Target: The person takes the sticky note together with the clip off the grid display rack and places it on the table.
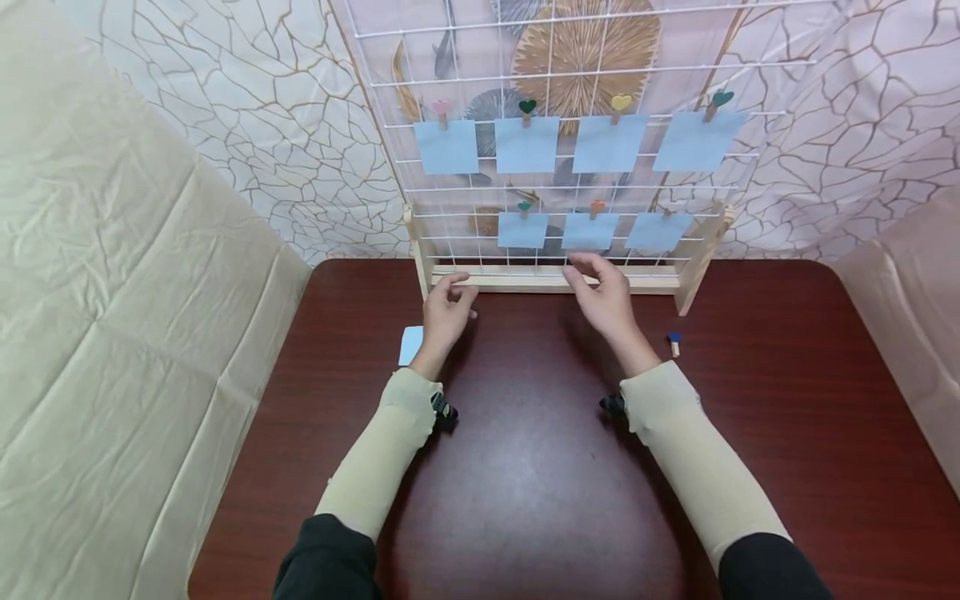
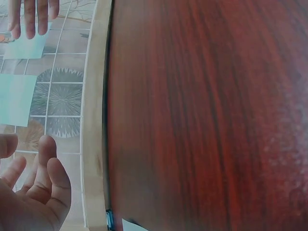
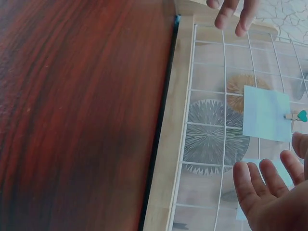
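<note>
My left hand (image 1: 447, 317) hovers before the left end of the rack's wooden base, fingers loosely bent and holding nothing. A loose light blue paper note (image 1: 410, 344) lies on the table beside that wrist, partly hidden by it. Just below the middle note of the lower row (image 1: 590, 231), my right hand (image 1: 606, 304) is raised with relaxed fingers and an empty grasp. In the right wrist view its fingers (image 3: 269, 178) are spread near a note (image 3: 267, 113) held by a small clothespin with a green heart (image 3: 301, 115).
A white wire grid rack (image 1: 450, 187) on a wooden stand (image 1: 555, 283) carries two rows of blue notes under heart-topped clothespins. A loose clothespin with a blue heart (image 1: 674, 343) lies right of the right wrist on the dark red table (image 1: 525, 467). Patterned cloth (image 1: 315, 167) hangs behind.
</note>
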